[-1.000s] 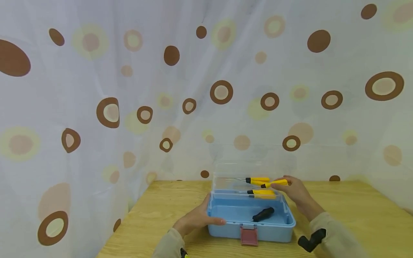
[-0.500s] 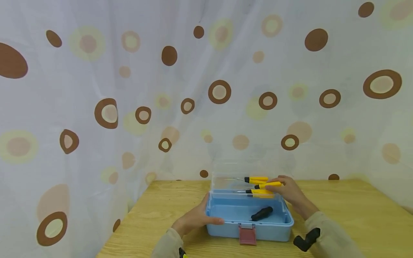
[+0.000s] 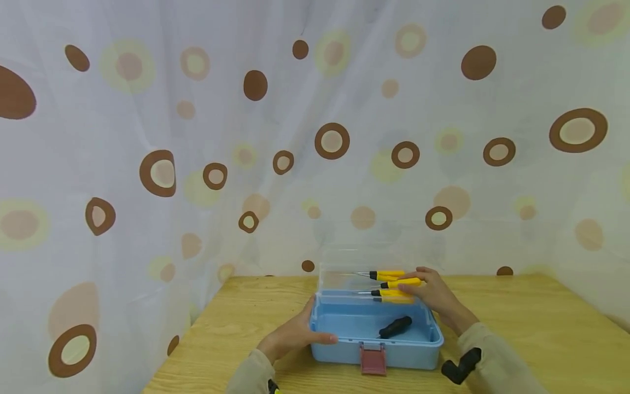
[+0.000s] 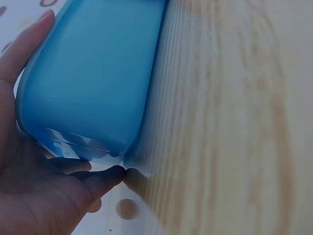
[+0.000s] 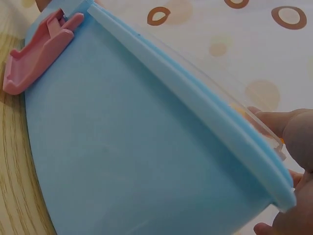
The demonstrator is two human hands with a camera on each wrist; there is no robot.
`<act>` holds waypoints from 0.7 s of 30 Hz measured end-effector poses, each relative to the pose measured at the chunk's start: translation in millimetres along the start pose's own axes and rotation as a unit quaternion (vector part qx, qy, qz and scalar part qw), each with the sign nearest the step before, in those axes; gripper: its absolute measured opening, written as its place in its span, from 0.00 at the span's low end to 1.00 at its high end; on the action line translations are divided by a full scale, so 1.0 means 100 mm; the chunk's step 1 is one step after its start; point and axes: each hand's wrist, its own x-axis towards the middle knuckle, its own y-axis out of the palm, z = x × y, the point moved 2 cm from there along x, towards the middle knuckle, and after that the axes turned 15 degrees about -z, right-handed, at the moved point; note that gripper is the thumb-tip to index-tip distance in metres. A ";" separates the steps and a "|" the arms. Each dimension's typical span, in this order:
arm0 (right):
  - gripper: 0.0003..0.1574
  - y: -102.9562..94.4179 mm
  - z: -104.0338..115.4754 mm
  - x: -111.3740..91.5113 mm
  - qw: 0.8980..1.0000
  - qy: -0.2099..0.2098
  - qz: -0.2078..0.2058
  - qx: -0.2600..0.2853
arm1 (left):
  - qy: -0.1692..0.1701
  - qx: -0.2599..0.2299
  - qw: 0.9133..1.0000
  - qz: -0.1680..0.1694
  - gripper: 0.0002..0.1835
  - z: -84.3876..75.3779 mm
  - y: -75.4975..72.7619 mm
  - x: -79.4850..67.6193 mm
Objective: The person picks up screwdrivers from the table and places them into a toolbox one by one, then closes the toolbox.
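Note:
A light-blue box (image 3: 339, 353) with a clear lid (image 3: 339, 273) raised at its back stands on the table. My left hand (image 3: 292, 335) grips its left end, thumb along the front and fingers farther back; the left wrist view shows fingers bent round the box's end. At the back right, my right hand (image 3: 440, 303) pinches a yellow-handled screwdriver (image 3: 409, 283), its shaft pointing left. Several other yellow-handled screwdrivers (image 3: 391, 273) show at the lid; some may be reflections. Inside the box lies a black-handled tool (image 3: 396, 326), its tip unclear. In the right wrist view the box hides most of the screwdrivers.
A pink latch (image 3: 373, 361) hangs down at the box's front. The wooden table (image 3: 517, 323) extends on both sides of the box. Behind it hangs a white curtain (image 3: 364, 186) with brown and beige dots and rings.
My right hand has carried the yellow-handled screwdriver left, closer to the others at the lid. The left hand keeps its grip on the box. The whole head view has shifted slightly.

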 end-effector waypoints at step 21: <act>0.32 0.01 0.03 0.00 0.999 -0.028 0.013 -0.007 | -0.007 -0.003 1.000 -0.011 0.67 0.07 0.01 0.04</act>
